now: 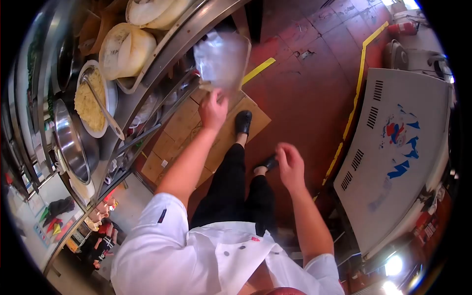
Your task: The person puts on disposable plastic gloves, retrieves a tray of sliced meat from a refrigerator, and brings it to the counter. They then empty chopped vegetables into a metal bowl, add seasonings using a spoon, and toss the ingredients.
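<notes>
My left hand (213,110) pinches the lower edge of a clear plastic bag or sheet (221,59), which is blurred and hangs beside the metal counter's edge. What the bag holds, if anything, cannot be made out. My right hand (290,164) is raised over the red floor, its fingers curled with nothing visible in them. To the left of my left hand, a white bowl of yellow crumbly food (91,105) stands on the counter with a metal spoon (103,108) in it.
On the left, the metal counter (147,93) also bears a cream tub (123,51) and a steel bowl (69,132). Flattened cardboard (182,130) lies underfoot. A white chest appliance (393,147) stands right, near a yellow floor line (351,110). Another person (104,243) is at lower left.
</notes>
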Demonstrator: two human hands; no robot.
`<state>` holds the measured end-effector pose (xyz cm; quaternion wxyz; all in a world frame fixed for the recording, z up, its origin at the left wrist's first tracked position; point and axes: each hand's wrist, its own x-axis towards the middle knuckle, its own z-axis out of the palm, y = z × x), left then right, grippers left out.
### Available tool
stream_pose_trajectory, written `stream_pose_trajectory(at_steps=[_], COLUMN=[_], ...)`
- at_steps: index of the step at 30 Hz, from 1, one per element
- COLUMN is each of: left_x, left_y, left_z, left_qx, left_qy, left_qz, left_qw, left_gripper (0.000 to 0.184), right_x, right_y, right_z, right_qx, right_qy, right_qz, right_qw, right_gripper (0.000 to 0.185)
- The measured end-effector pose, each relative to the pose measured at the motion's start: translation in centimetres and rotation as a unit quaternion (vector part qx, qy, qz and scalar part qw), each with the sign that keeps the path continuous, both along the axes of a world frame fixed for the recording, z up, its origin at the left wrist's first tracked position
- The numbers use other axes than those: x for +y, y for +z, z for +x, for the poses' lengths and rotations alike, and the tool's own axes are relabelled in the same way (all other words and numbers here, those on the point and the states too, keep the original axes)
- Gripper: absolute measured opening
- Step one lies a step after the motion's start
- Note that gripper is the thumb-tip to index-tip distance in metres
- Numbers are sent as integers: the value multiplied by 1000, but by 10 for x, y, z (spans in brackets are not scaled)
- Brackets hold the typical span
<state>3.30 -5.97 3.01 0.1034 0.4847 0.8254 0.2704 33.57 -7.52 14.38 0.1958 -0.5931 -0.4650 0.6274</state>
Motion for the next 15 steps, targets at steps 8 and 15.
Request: stream_pose_trajectory(at_steps=[8, 15], left_x=[-79, -69], left_y=[88, 85], left_z=[99, 109], left_qx=[-16, -60], left_qy=[-174, -240], left_qz=[-14, -12], left_qw=[984, 969], left_gripper=[31, 28], right_x=[88, 88], right_y=[9, -37], right_z=[-73, -57], right_qx=[-180, -288], right_qy=[224, 239], right_qz=[435, 393], right_qw=[853, 840], right_gripper=[34, 13])
